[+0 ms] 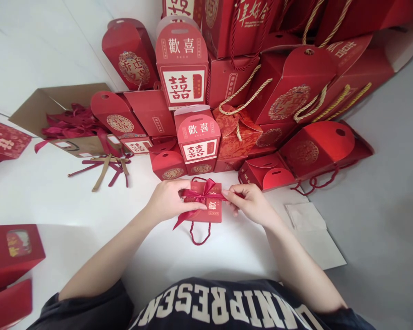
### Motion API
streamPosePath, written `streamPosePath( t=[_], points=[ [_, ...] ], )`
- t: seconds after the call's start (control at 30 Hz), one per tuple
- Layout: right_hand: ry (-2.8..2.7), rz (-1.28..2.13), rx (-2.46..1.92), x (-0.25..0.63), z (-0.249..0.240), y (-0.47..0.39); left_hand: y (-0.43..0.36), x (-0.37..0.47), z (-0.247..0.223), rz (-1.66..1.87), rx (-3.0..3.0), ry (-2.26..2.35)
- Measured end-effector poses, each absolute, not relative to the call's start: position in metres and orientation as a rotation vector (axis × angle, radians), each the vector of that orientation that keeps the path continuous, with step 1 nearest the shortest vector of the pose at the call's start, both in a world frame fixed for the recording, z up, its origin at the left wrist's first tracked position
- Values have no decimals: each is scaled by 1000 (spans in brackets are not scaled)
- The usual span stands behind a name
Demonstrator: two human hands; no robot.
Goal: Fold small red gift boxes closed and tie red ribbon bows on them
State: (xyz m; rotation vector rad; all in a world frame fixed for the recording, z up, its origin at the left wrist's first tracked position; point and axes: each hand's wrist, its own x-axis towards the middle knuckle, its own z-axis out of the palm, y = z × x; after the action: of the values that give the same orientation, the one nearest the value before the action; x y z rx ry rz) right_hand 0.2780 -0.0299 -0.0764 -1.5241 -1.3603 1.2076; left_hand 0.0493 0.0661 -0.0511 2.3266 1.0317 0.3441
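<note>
A small red gift box (208, 208) lies flat on the white table — red ribbon bow (200, 196) tied across it.

We see a small red box (206, 207) of matt printed card, tied with a satin ribbon (198, 197) that catches a soft sheen. Behind it, stacked gift boxes (189, 68) show smooth red paperboard with gold foil print, some with twisted cord handles (242, 98). A brown carton (37, 107) looks like plain rough cardboard. White paper sheets (313, 233) lie matt on our smooth white table (48, 201).
</note>
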Motion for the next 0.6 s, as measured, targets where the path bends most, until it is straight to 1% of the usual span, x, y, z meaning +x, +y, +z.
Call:
streamPosePath(
  t=[0.17,0.23,0.27,0.33,0.47,0.53,0.6],
  points=[
    [-1452,1545,-1483,295,-72,-32,68,50,-53,353,2263,1019],
    [-1578,1607,-1432,304,-67,-33,69,49,-53,341,2242,971],
    [-1638,1570,-1401,307,-64,-34,70,49,-54,331,2235,940],
    [-1667,1391,-1366,310,-57,-33,71,48,-53,314,2237,898],
    [-1513,1064,-1374,297,-52,-21,71,48,-50,334,2283,883],
    [-1524,1013,-1343,286,-56,-11,69,48,-48,350,2317,878],
    [-1573,1040,-1283,277,-63,-2,68,48,-46,348,2354,882]
  ],
)
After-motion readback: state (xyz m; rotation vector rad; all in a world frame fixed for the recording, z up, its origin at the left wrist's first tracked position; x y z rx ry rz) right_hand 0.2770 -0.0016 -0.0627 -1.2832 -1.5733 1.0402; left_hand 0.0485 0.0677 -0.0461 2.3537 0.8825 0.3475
